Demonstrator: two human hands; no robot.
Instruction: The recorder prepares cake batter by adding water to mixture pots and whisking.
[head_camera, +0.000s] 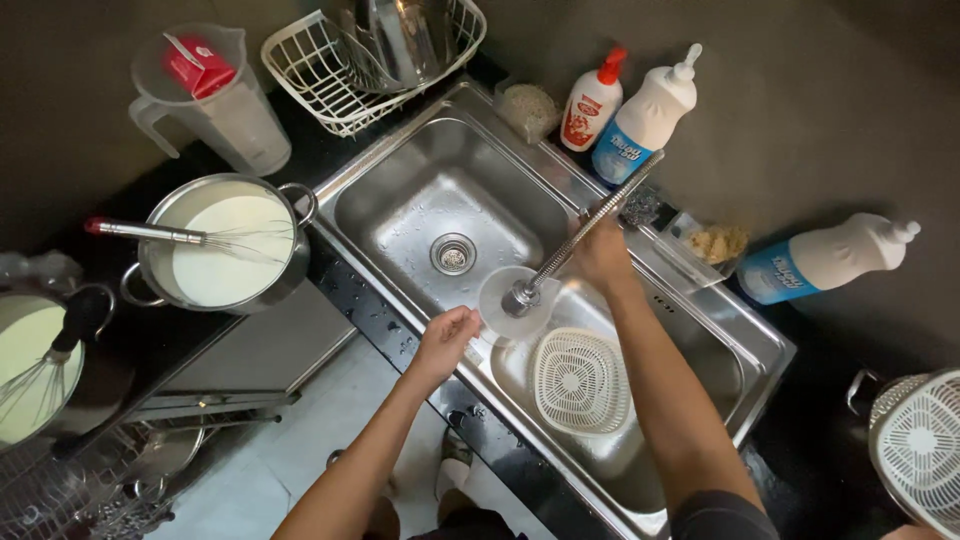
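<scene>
Two bare hands are working over the steel sink (400, 190), which serves as the landmark for everything else. The left hand (447, 338) is reaching in from the near rim of the sink, its fingers (462, 321) curled loosely, pinching the edge of a small clear round lid (505, 310). That lid is sitting over the divider between the two basins, directly under the nozzle of the flexible metal faucet hose (585, 235). The right hand (603, 250) is reaching to the far side of the sink, its fingers closing around the middle of that hose; how tight the grip is cannot be told.

One white plastic strainer (580, 380) is lying in the right basin of the sink, just beside the lid. One drain (453, 253) is showing in the left basin.

Three white squeeze bottles are standing or lying behind the sink: one with a red cap (592, 105), one with a blue label (645, 115) right beside it, and one lying on its side (825, 262) farther right.

Two pots of white liquid are resting on the bench left of the sink, a steel pot (225, 245) near it and another pot (30, 360) farther left at the frame edge, and each is holding one whisk (190, 237). One clear measuring jug (215, 100) and one white wire rack (375, 50) are sitting beyond the sink's left corner.
</scene>
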